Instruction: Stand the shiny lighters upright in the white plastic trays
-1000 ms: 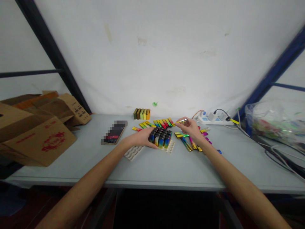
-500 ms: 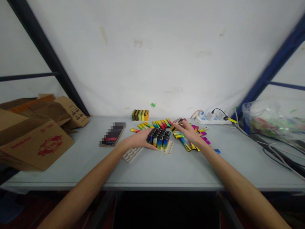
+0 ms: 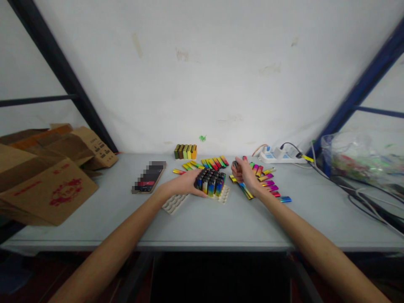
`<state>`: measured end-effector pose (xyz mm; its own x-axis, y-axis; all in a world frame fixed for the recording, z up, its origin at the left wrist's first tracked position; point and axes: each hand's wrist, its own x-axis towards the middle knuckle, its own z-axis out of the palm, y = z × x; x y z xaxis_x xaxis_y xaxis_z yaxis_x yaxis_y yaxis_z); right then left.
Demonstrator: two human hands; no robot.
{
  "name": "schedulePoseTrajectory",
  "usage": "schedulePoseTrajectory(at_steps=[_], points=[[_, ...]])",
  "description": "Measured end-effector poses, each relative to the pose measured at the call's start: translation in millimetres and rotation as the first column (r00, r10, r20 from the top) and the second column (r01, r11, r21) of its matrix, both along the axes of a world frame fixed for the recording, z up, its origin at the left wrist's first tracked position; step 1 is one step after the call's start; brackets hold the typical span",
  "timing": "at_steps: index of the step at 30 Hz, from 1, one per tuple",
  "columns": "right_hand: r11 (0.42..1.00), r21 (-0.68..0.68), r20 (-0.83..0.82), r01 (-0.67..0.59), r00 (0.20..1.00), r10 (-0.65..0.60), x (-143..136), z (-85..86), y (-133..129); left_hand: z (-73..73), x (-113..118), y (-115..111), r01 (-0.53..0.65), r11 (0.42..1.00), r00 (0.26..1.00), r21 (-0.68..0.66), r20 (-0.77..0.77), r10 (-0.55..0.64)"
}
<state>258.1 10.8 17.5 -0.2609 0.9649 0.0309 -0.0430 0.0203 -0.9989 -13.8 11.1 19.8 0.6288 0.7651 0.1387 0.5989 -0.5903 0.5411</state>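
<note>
Upright lighters with black tops and shiny coloured bodies form a tight block on a pale moulded tray. Around the block's left side my left hand is wrapped, thumb at the front. My right hand is closed just right of the block, with the dark top of a lighter showing at its fingers; the rest is hidden. Loose shiny sleeves in many colours lie under and right of that hand, and others lie behind the block. A second pale tray is partly under my left wrist.
Another block of yellow and green lighters stands by the wall. A phone and a cardboard box are at the left. A power strip, cables and a plastic bag are at the right of the table.
My right hand has turned and closed more, with less of the lighter showing, and more loose pieces are visible to its right. My left hand stays on the block.
</note>
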Motion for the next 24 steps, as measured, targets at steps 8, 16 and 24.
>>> schedulePoseTrajectory(at_steps=[8, 16, 24], points=[[0.997, 0.025, 0.030, 0.075, 0.997, -0.076, -6, -7.1, -1, 1.2, 2, 0, 0.007, 1.000, 1.000, 0.003, 0.005, -0.007], [1.000, 0.005, -0.038, 0.016, 0.999, -0.015, -3, 0.2, 0, 4.0, 2, -1, 0.021, 1.000, 1.000, 0.009, -0.008, -0.021], [0.922, 0.380, 0.150, -0.066, 0.989, 0.009, 8, 22.8, -13, 1.5, 2, 0, 0.025, 1.000, 1.000, 0.000, 0.006, -0.025]])
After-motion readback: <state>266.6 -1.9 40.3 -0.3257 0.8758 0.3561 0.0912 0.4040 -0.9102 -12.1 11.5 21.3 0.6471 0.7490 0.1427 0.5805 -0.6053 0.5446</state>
